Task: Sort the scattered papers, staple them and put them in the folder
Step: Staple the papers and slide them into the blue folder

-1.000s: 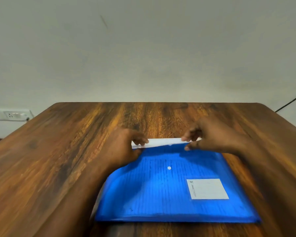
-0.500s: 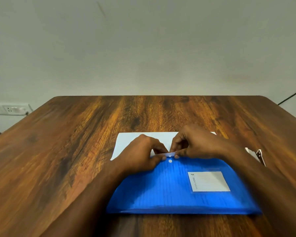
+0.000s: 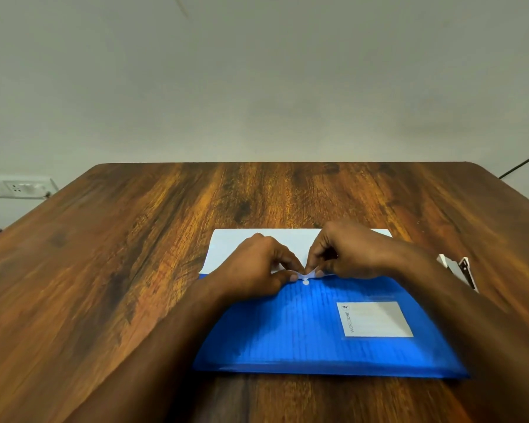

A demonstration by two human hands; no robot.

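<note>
Both hands meet at the far edge of the flat blue plastic folder (image 3: 303,331). The left hand (image 3: 257,267) has its fingers curled, thumb and fingertips pinching the folder's edge just beside the small white snap button (image 3: 305,282). The right hand (image 3: 345,251) is likewise curled, its fingertips pinching a small pale tab at the same spot, right above the button. The folder lies flat on the brown wood-grain surface (image 3: 135,270), near the person, with a white rectangular label (image 3: 376,319) on its right half. A white rectangular sheet (image 3: 226,248) stretches out flat beyond the folder's far edge, partly covered by the two hands; whether it is the folder's flap or loose paper cannot be told. At the right, just past the right forearm, a white and dark stapler (image 3: 460,270) lies on the surface, partly hidden. A white wall socket (image 3: 16,187) sits at the far left.
</note>
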